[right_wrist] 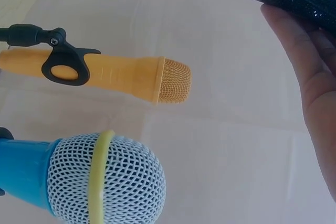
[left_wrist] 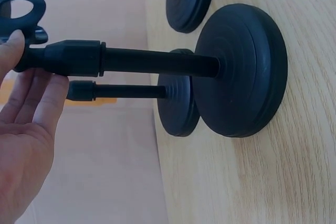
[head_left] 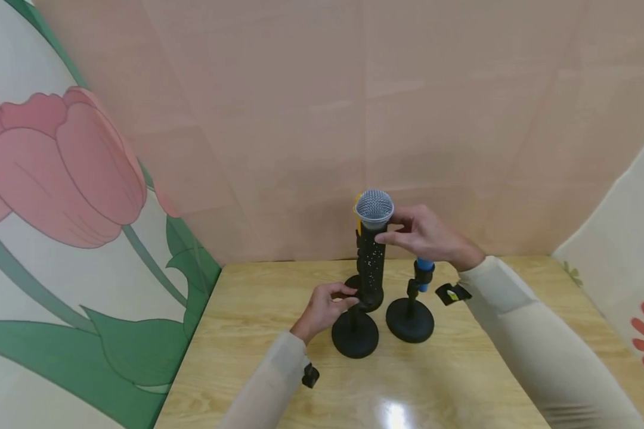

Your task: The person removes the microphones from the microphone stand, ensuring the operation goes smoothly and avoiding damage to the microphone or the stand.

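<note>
Standing upright over the front stand [head_left: 355, 333] on the counter [head_left: 257, 333], the black microphone [head_left: 371, 262] is pinched by right hand [head_left: 426, 235] at 3 o'clock; left hand [head_left: 322, 307] fingers [left_wrist: 31, 85] curl at the stand's clip [left_wrist: 23, 17].

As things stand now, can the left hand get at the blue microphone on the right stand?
Probably not directly. The left hand grips the near stand, and the black glitter microphone, held by the right hand, stands between it and the blue microphone. It would need to go around.
</note>
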### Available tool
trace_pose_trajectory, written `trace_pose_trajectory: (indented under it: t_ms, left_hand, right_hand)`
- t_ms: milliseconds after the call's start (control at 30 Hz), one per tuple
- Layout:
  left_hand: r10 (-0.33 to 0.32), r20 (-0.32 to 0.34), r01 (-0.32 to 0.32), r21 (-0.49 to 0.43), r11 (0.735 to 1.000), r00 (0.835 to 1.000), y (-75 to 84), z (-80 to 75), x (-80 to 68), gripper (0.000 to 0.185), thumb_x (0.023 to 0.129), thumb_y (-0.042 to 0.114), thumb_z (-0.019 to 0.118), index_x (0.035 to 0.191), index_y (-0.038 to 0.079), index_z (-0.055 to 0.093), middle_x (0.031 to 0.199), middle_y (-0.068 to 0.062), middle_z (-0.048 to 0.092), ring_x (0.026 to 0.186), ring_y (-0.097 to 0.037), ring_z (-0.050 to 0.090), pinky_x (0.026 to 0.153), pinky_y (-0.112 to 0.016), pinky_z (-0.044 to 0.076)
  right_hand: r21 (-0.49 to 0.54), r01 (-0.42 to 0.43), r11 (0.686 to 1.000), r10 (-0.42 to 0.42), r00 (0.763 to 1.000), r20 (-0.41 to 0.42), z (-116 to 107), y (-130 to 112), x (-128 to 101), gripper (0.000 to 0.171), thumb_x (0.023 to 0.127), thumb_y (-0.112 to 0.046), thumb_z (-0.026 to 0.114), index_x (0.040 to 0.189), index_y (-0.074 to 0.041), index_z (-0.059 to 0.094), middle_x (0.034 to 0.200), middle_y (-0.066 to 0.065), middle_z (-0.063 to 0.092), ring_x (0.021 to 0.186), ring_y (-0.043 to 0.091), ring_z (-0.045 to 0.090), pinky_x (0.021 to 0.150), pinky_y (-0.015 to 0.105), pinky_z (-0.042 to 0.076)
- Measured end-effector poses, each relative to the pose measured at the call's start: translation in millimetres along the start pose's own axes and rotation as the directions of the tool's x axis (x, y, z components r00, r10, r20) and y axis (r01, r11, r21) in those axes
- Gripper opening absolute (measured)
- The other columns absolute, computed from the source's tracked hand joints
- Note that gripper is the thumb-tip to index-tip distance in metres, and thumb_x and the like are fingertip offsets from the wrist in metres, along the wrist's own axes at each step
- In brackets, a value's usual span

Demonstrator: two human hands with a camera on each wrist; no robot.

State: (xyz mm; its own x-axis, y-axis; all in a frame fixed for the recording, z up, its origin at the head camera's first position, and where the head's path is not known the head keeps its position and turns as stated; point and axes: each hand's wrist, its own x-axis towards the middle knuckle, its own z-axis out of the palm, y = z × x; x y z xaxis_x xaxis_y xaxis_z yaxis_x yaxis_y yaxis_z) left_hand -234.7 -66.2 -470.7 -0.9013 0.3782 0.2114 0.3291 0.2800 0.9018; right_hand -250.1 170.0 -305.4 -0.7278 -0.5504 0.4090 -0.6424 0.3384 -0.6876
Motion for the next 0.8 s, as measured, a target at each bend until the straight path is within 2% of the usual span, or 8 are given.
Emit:
trace_pose_trajectory:
  t_ms: [167, 300, 467, 533, 567, 700, 767, 800]
  left_hand:
    - [-0.008, -0.015, 0.008, -0.008, 1.0, 1.0, -23.6, 5.4, 4.8, 0.012, 0.09, 0.004, 0.074, 0.101, 0.001, 0.076, 0.105, -0.011, 0.074, 0.1, -0.025, 0.069, 0.083, -0.032, 0.057]
    - [0.0, -0.01, 0.0, -0.01, 1.0, 1.0, -26.1, 5.3, 3.5, 0.013, 0.09, 0.008, 0.075, 0.102, 0.004, 0.076, 0.104, -0.008, 0.074, 0.1, -0.02, 0.069, 0.083, -0.029, 0.057]
    - [-0.007, 0.0, 0.007, -0.003, 1.0, 1.0, -23.7, 4.3, 5.3, 0.015, 0.09, 0.01, 0.075, 0.104, 0.006, 0.077, 0.104, -0.004, 0.074, 0.1, -0.017, 0.068, 0.083, -0.027, 0.056]
    - [-0.006, -0.002, 0.006, -0.004, 1.0, 1.0, -22.8, 3.9, 6.6, 0.015, 0.09, 0.01, 0.075, 0.104, 0.006, 0.077, 0.103, -0.003, 0.074, 0.099, -0.017, 0.068, 0.083, -0.026, 0.056]
    - [-0.004, -0.002, 0.004, -0.006, 1.0, 1.0, -17.4, 2.9, 5.5, 0.015, 0.09, 0.009, 0.075, 0.104, 0.005, 0.077, 0.103, -0.005, 0.074, 0.1, -0.019, 0.068, 0.083, -0.028, 0.056]
    - [-0.001, -0.012, 0.001, -0.028, 1.0, 1.0, -18.9, 2.8, 5.3, 0.014, 0.09, 0.006, 0.074, 0.103, 0.002, 0.077, 0.104, -0.008, 0.074, 0.1, -0.023, 0.068, 0.081, -0.031, 0.057]
    - [-0.014, -0.017, 0.013, -0.034, 0.999, 1.0, -20.7, 3.0, 3.2, 0.014, 0.09, 0.006, 0.074, 0.103, 0.002, 0.076, 0.104, -0.008, 0.074, 0.1, -0.024, 0.068, 0.081, -0.032, 0.058]
    - [-0.015, -0.021, 0.014, -0.039, 0.999, 1.0, -27.1, 4.3, 3.7, 0.014, 0.09, 0.007, 0.074, 0.103, 0.003, 0.077, 0.104, -0.007, 0.074, 0.1, -0.023, 0.068, 0.08, -0.031, 0.058]
  right_hand:
    - [0.001, 0.01, 1.0, -0.01, 1.0, 0.003, 0, 1, 0, 0.034, 0.091, 0.003, 0.07, 0.124, 0.008, 0.065, 0.125, 0.024, 0.065, 0.103, 0.031, 0.068, 0.076, 0.029, 0.055]
    - [0.01, 0.041, 0.999, -0.041, 0.999, 0.005, -1, 1, 0, 0.035, 0.091, 0.004, 0.069, 0.125, 0.009, 0.063, 0.125, 0.025, 0.064, 0.102, 0.021, 0.068, 0.077, 0.024, 0.054]
    - [0.044, 0.124, 0.991, -0.121, 0.99, -0.07, -13, -10, 2, 0.039, 0.087, 0.013, 0.067, 0.126, 0.012, 0.061, 0.125, 0.028, 0.064, 0.11, 0.004, 0.063, 0.086, 0.019, 0.053]
    - [0.026, 0.124, 0.992, -0.121, 0.989, -0.08, -19, -15, 3, 0.04, 0.087, 0.013, 0.068, 0.126, 0.011, 0.061, 0.126, 0.027, 0.063, 0.114, 0.012, 0.064, 0.087, 0.02, 0.052]
    - [0.006, 0.112, 0.994, -0.112, 0.991, -0.075, -21, -17, 3, 0.04, 0.087, 0.011, 0.069, 0.127, 0.009, 0.062, 0.126, 0.025, 0.064, 0.115, 0.017, 0.064, 0.088, 0.022, 0.053]
    - [-0.037, 0.081, 0.996, -0.082, 0.996, -0.036, -21, -15, 3, 0.04, 0.088, 0.005, 0.072, 0.128, 0.004, 0.064, 0.127, 0.019, 0.066, 0.114, 0.032, 0.065, 0.088, 0.026, 0.054]
    - [-0.038, 0.075, 0.996, -0.076, 0.996, -0.04, -18, -12, 3, 0.04, 0.088, 0.004, 0.073, 0.127, 0.003, 0.065, 0.125, 0.017, 0.067, 0.113, 0.031, 0.065, 0.088, 0.028, 0.054]
    - [-0.034, 0.073, 0.997, -0.074, 0.996, -0.046, -16, -11, 2, 0.04, 0.087, 0.005, 0.073, 0.127, 0.004, 0.064, 0.125, 0.017, 0.067, 0.113, 0.032, 0.065, 0.087, 0.025, 0.054]
